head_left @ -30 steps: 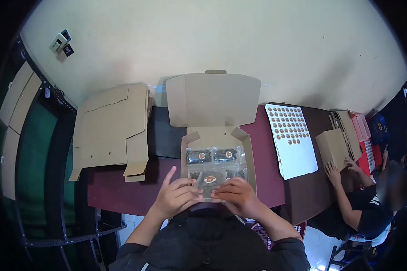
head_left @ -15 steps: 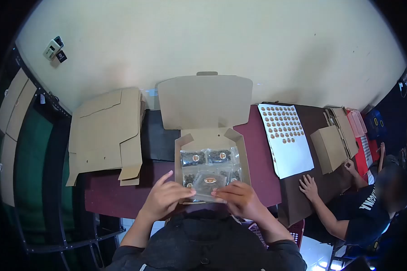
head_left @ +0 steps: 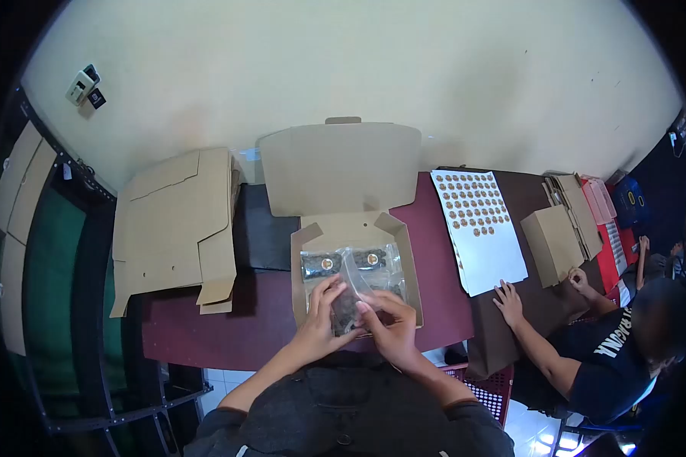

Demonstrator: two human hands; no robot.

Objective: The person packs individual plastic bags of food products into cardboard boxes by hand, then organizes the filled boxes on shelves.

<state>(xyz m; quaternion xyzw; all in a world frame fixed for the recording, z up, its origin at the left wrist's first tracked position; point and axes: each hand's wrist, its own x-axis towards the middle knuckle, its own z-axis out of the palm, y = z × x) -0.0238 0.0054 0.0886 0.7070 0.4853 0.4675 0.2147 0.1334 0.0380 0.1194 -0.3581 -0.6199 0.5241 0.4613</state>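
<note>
A clear plastic pouch (head_left: 344,306) with dark contents is tilted up between my two hands, above an open cardboard box (head_left: 412,293). My left hand (head_left: 317,321) grips its left side and lower edge. On the other side, my right hand (head_left: 392,323) pinches it with thumb and fingers. Behind it in the box lie more pouches of dark pieces, among them a left one (head_left: 318,263) and a right one (head_left: 373,257), each with a round orange sticker. My hands and the raised pouch hide the front of the box. The box lid (head_left: 341,171) stands upright against the wall.
Flattened cardboard boxes (head_left: 177,221) are stacked at left, beside a black sheet (head_left: 263,232). Right of the box lie sticker sheets (head_left: 484,255). Farther right stand a small carton (head_left: 550,244) and folded cardboard (head_left: 575,217); a co-worker's hand (head_left: 510,303) rests on the table edge.
The pouch has gone from lying nearly flat with its sticker showing to being turned up on edge. My left hand has moved right and wrapped round it; the right hand still grips it.
</note>
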